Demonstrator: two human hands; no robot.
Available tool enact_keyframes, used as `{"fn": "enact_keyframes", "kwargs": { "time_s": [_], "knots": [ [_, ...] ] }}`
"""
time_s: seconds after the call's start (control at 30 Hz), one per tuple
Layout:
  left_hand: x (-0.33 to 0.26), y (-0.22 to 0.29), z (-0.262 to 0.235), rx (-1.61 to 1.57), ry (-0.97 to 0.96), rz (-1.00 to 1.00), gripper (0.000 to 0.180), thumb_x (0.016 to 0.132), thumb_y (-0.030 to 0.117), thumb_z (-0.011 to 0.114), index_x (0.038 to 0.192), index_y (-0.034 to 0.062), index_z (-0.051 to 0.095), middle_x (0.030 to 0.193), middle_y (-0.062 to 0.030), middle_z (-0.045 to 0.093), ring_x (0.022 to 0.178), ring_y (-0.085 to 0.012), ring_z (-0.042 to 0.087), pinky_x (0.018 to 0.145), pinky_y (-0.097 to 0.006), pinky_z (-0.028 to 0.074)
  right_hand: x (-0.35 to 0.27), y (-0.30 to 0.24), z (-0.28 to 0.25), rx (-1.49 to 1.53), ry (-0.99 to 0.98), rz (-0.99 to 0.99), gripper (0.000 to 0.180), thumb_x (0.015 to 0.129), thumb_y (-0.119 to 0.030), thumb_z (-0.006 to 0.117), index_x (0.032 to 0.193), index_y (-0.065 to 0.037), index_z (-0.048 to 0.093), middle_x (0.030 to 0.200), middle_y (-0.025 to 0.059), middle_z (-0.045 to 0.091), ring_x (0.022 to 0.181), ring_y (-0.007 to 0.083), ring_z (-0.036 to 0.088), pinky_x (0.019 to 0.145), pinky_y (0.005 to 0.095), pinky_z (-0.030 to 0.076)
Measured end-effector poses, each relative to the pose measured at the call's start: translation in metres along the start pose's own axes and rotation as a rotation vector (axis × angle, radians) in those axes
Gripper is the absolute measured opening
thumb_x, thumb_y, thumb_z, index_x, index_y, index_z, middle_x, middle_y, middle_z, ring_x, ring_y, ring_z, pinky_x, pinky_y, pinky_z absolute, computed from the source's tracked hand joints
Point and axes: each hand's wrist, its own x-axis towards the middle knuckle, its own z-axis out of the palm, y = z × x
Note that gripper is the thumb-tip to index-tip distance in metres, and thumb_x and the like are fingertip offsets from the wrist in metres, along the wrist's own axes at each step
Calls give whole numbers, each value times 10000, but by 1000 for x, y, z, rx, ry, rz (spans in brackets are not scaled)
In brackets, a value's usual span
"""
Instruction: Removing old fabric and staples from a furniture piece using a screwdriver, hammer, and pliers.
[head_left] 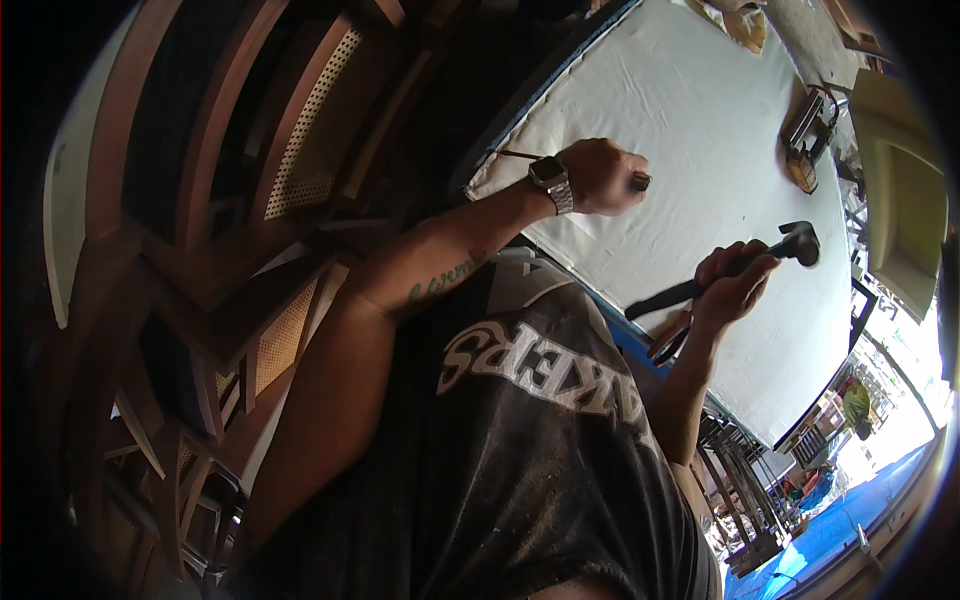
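1. The hammer (797, 243) is held in the right hand (735, 283); the handle is crossed by the fingers near its middle, and the head projects beyond the thumb side.
2. A dark-ended tool (640, 183) is enclosed in the left hand (600, 177), which is balled around it; only the butt is exposed, and its type cannot be determined.
3. A thin reddish strip (516, 154) is noted behind the left wrist, near the edge of the white-covered panel (690, 100); whether it belongs to the held tool cannot be confirmed.
4. Both hands are seen against the panel, well apart from each other; contact between hammer and held tool is not observed.
5. The step in hand is judged to be work at the panel's near edge with hammer and held tool. For the next move, a steady left grip and an aligned hammer head would be called for.
6. Beyond the hands, a metal hand tool (803, 135) is found at the panel's far side. Cane-panelled chairs (318, 115) are stacked or grouped to the left.
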Motion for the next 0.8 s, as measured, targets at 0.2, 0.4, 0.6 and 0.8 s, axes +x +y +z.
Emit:
{"fn": "enact_keyframes", "kwargs": {
  "time_s": [0.2, 0.4, 0.6, 0.8],
  "knots": [
    [12, -22, 35, 248, -277, -209, 218, 747, 287, 586, 796, 77, 610, 712, -143, 634, 729, -339, 621, 672, -426, 495, -13, 92, 1, -660, -312, 409, 411, 950, -407, 374, 744, -58, 443, 514, 26, 405, 426, 130, 439, 409, 314, 343],
    [-4, -67, 75, 493, -313, -312, 612, 735, 660, 517, 873, 75, 633, 835, -111, 670, 830, -264, 642, 739, -404, 487, -5, 60, -31, -379, -184, 523, 443, 952, -450, 341, 684, -102, 398, 434, -17, 357, 305, 79, 345, 292, 224, 277],
    [-4, -69, 76, 541, -319, -246, 561, 754, 615, 536, 897, 80, 620, 862, -103, 670, 833, -263, 643, 753, -396, 492, -12, 63, -34, -364, -147, 445, 443, 955, -454, 334, 697, -99, 398, 437, -16, 359, 305, 76, 342, 290, 225, 270],
    [3, 10, 37, 388, -419, -88, 254, 775, 308, 571, 839, 67, 620, 752, -151, 650, 724, -309, 644, 673, -412, 505, -24, 63, -23, -337, -192, 444, 428, 950, -453, 356, 729, -91, 410, 463, -23, 354, 313, 66, 330, 293, 220, 264]
  ]
}}
